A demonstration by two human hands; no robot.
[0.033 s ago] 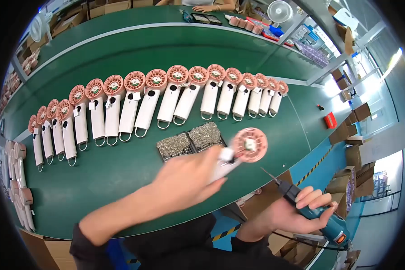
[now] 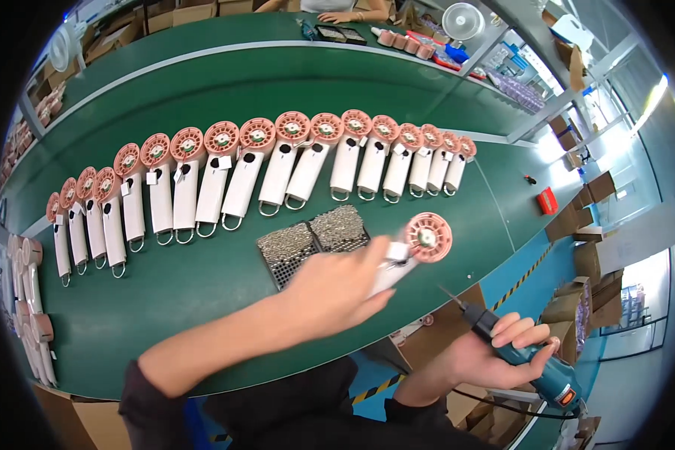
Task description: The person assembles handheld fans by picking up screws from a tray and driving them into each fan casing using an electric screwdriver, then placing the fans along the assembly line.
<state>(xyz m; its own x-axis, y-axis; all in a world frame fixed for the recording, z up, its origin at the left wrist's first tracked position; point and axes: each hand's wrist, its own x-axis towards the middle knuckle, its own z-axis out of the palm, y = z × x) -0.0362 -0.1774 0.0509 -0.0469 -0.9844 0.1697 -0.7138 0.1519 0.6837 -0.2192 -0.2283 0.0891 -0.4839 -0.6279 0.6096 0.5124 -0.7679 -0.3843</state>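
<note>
Left hand (image 2: 334,292) shifted rightward, closed around a fan (image 2: 428,241); right hand (image 2: 496,359) grips screwdriver (image 2: 556,381).

One green worktable (image 2: 165,289), near; one further green bench (image 2: 225,30), far. Blue floor (image 2: 499,279), right, with yellow-and-black striped tape (image 2: 526,274). One bright tube light (image 2: 657,91), far right; one framed, brightly lit opening (image 2: 656,262), nearer.
</note>
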